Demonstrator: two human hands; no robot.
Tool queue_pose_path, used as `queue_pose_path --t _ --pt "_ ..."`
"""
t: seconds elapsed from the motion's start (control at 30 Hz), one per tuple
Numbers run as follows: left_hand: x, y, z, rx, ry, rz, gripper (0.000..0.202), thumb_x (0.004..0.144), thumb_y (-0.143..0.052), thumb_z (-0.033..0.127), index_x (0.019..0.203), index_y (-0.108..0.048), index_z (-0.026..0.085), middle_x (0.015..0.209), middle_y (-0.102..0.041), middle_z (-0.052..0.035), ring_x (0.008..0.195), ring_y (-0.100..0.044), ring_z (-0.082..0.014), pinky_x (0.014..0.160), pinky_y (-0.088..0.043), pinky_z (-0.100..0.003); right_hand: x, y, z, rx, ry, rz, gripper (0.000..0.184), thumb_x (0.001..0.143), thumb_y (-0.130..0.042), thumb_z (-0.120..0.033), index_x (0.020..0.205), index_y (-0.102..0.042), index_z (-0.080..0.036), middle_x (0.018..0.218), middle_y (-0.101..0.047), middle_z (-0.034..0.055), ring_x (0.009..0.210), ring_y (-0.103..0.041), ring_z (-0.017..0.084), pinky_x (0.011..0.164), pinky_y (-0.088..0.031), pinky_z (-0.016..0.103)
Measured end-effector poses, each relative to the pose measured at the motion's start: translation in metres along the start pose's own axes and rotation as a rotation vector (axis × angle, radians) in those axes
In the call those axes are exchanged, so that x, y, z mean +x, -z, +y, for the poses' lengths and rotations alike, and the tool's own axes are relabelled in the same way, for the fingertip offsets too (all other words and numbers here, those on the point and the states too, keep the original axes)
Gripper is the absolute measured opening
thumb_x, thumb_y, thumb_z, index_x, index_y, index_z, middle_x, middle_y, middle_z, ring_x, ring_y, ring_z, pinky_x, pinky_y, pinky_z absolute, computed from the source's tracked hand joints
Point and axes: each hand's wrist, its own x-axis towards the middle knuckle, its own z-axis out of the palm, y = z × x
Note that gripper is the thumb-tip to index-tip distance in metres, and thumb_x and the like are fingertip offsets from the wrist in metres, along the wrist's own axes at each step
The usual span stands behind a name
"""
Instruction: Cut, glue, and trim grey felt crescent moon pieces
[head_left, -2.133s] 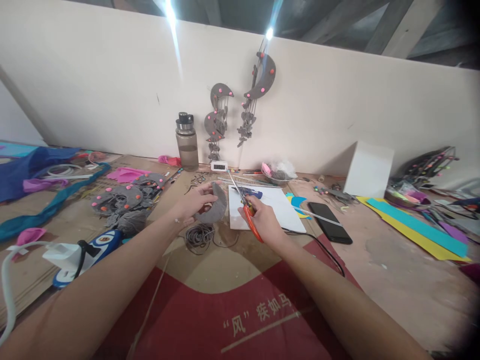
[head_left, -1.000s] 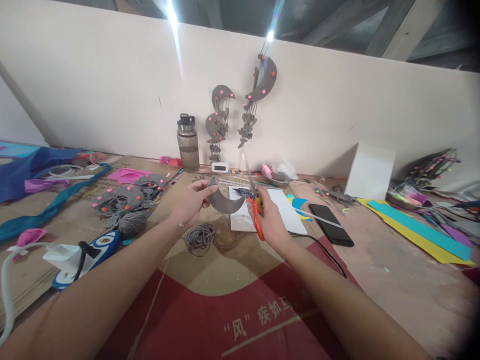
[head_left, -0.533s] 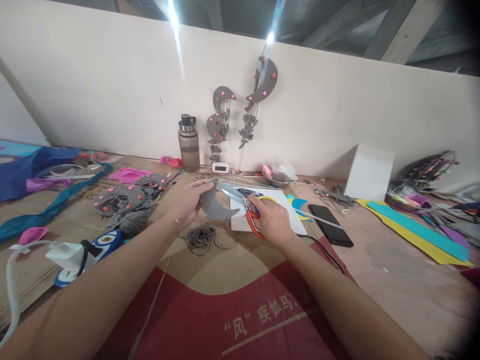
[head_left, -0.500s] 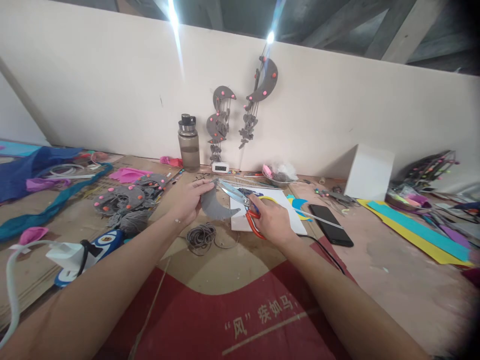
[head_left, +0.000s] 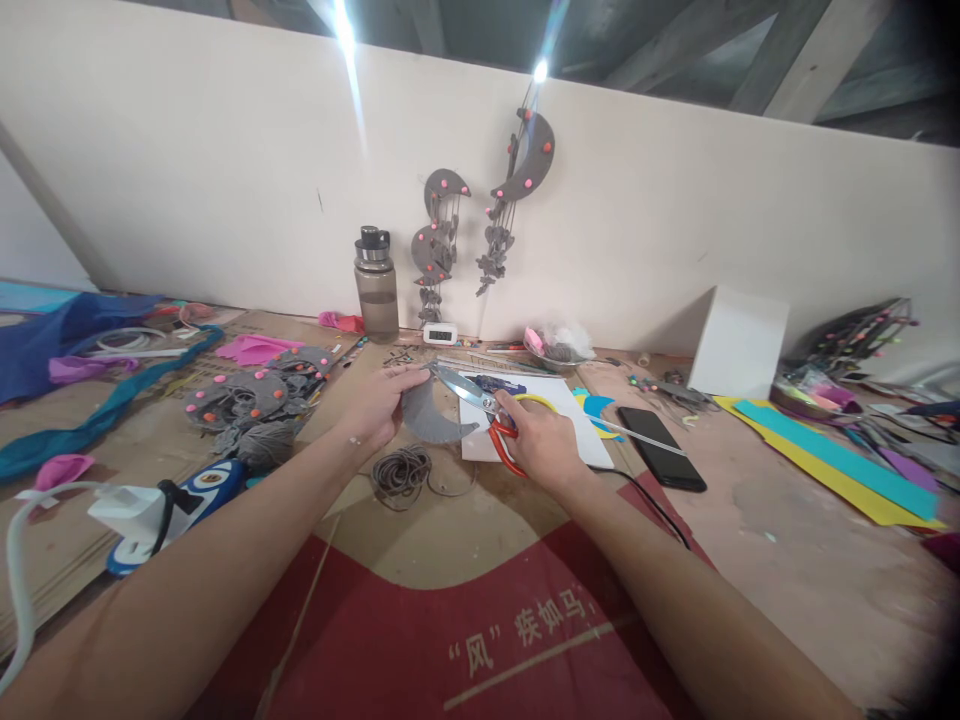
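Observation:
My left hand [head_left: 382,402] pinches the upper left of a grey felt crescent [head_left: 435,420], held up over the table. In my right hand [head_left: 544,435] is a pair of scissors [head_left: 501,430] with red and yellow handles. The blades point left and their tips lie at the crescent's upper end, close to my left fingertips; they look nearly closed. Below the crescent, a loose coil of grey cord [head_left: 403,475] rests on the cardboard [head_left: 450,550]. White paper [head_left: 480,450] lies behind the scissors.
A phone [head_left: 660,450] lies to the right, near blue and yellow crescent cutouts [head_left: 598,408]. A bottle [head_left: 376,295] and small digital clock [head_left: 440,334] stand by the wall, where decorated grey crescents [head_left: 534,160] hang. On the left are a power strip [head_left: 214,490] and finished-looking felt pieces [head_left: 251,398].
The scissor blades have come closer together at the crescent's upper end. My hands have barely moved, and the crescent has turned slightly.

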Motion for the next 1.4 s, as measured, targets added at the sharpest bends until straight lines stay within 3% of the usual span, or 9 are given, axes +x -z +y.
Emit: queue_pose_path --t 0.43,0.6,0.77,0.97,1.1,1.4 --pt "-0.005 -0.003 0.004 -0.018 0.038 0.054 0.033 0.053 -0.084 0.019 0.082 -0.066 0.018 0.080 -0.067 0.0006 0.064 -0.059 -0.0099 0.053 -0.042 -0.020 -0.001 -0.006 -0.002 0.037 -0.024 0.004 0.044 0.092 -0.045 -0.028 0.136 -0.048 -0.028 0.104 -0.070 0.0051 0.094 -0.063 0.020 0.064 -0.037 0.028" --pt "-0.003 0.001 0.002 0.028 0.035 0.003 0.031 0.057 -0.084 0.020 0.082 -0.066 0.018 0.080 -0.066 0.0011 0.058 -0.054 -0.0069 0.048 -0.037 -0.019 0.000 -0.004 -0.001 0.042 -0.044 0.009 0.042 0.094 -0.042 -0.029 0.136 -0.049 -0.029 0.103 -0.070 0.0052 0.094 -0.063 0.020 0.064 -0.037 0.028" --pt "-0.003 0.002 0.002 0.028 0.016 0.017 0.029 0.056 -0.083 0.018 0.076 -0.063 0.017 0.076 -0.063 0.0010 0.059 -0.054 -0.0079 0.045 -0.038 -0.018 0.004 -0.002 0.006 0.089 -0.147 0.061 0.040 0.092 -0.044 -0.030 0.132 -0.052 -0.027 0.101 -0.071 0.0047 0.086 -0.064 0.020 0.064 -0.037 0.027" --pt "0.001 0.005 0.001 0.084 -0.048 0.108 0.022 0.060 -0.078 0.016 0.073 -0.060 0.015 0.073 -0.061 -0.0002 0.060 -0.056 -0.0097 0.053 -0.051 -0.024 0.004 0.003 0.005 0.165 -0.146 0.146 0.037 0.093 -0.043 -0.032 0.127 -0.055 -0.026 0.098 -0.072 0.0040 0.083 -0.064 0.020 0.065 -0.036 0.027" --pt "0.004 0.008 0.001 0.065 -0.089 0.158 0.020 0.064 -0.074 0.012 0.072 -0.056 0.014 0.074 -0.062 -0.0019 0.064 -0.060 -0.0116 0.061 -0.056 -0.029 0.000 0.010 -0.003 0.196 -0.107 0.135 0.037 0.093 -0.043 -0.029 0.128 -0.055 -0.026 0.101 -0.071 0.0041 0.085 -0.063 0.019 0.066 -0.038 0.027" --pt "-0.008 -0.006 0.000 0.084 -0.080 0.071 0.020 0.070 -0.074 0.020 0.080 -0.058 0.015 0.080 -0.063 -0.0026 0.066 -0.062 -0.0121 0.070 -0.060 -0.036 0.000 -0.003 -0.007 0.143 -0.014 0.047 0.044 0.088 -0.049 -0.022 0.131 -0.050 -0.026 0.102 -0.069 0.0044 0.093 -0.061 0.021 0.068 -0.037 0.027"
